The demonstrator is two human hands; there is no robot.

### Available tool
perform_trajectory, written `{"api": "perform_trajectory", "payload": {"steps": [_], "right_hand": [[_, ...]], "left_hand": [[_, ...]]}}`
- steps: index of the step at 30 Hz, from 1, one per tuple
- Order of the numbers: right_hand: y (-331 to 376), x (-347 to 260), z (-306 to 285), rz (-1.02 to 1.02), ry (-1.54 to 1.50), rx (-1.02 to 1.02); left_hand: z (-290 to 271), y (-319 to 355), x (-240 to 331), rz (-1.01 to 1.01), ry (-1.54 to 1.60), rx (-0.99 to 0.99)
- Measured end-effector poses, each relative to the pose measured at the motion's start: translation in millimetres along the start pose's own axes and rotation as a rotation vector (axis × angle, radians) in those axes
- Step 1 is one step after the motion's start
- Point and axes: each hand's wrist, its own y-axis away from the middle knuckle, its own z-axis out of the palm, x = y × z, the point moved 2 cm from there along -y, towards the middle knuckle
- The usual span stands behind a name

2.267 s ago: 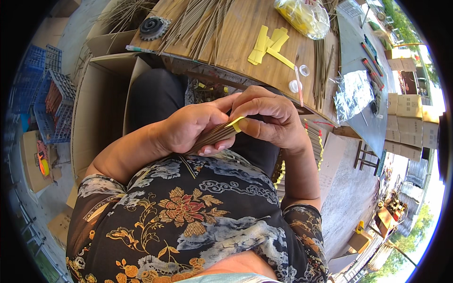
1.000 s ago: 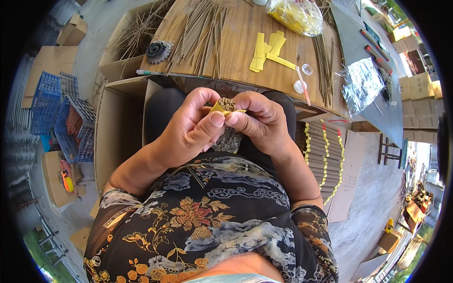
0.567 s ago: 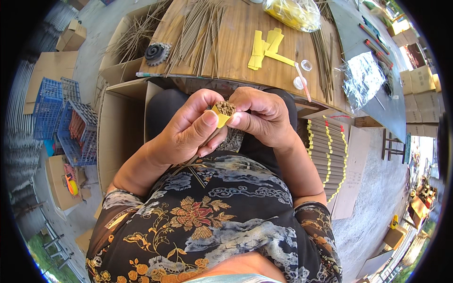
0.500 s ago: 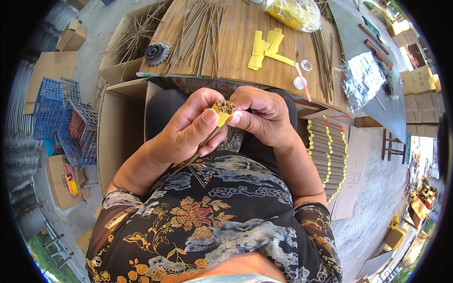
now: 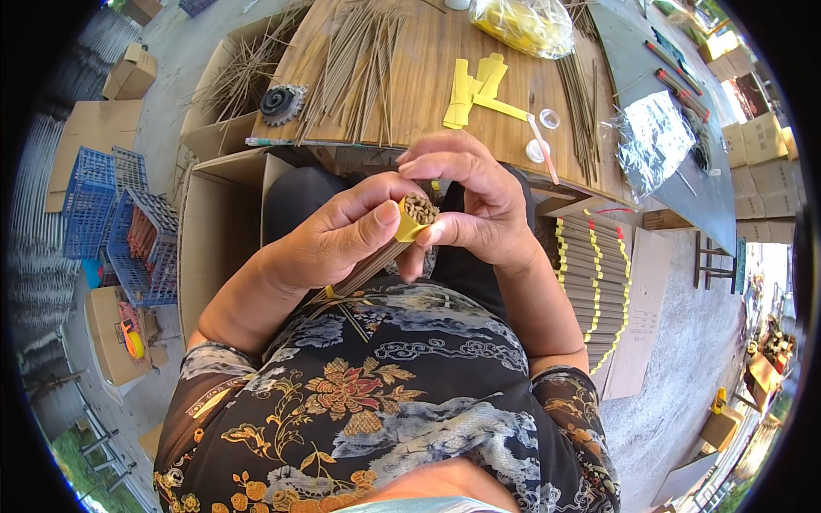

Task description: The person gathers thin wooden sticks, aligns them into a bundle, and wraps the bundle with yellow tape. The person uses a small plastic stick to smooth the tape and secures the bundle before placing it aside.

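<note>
My left hand (image 5: pixel 338 235) grips a bundle of thin brown sticks (image 5: pixel 376 256), its upper end wrapped in a yellow paper band (image 5: pixel 408 224). The bundle tilts up toward me, so its stick ends show at the top. My right hand (image 5: pixel 470 201) pinches the banded end from the right, thumb and fingers on the yellow wrap. Both hands are held over my lap, in front of the wooden table (image 5: pixel 428 77).
On the table lie loose brown sticks (image 5: pixel 351 68), yellow paper strips (image 5: pixel 475 85), a black toothed wheel (image 5: pixel 280 103), a yellow plastic bag (image 5: pixel 522 21) and small clear lids (image 5: pixel 539 150). Finished banded bundles (image 5: pixel 590 282) are stacked at my right. An open cardboard box (image 5: pixel 218 231) and blue crates (image 5: pixel 111 214) stand at left.
The bundle was lying flat between both hands; it has been raised and turned end-on toward me. My right fingers have moved onto the yellow band at its tip.
</note>
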Motion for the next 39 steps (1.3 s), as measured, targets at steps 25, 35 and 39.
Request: {"api": "perform_trajectory", "payload": {"steps": [25, 35, 39], "right_hand": [[10.5, -7.1, -27.3, 0.06, -0.009, -0.049], [93.0, 49.5, -146.3, 0.88, 1.182, 0.471], [107.2, 73.8, -147.3, 0.977, 0.919, 0.507]], "left_hand": [[18.2, -28.9, 3.0, -0.185, -0.132, 0.041], [2.0, -58.4, 24.4, 0.174, -0.202, 0.239], [2.3, -70.4, 24.4, 0.226, -0.217, 0.265]]}}
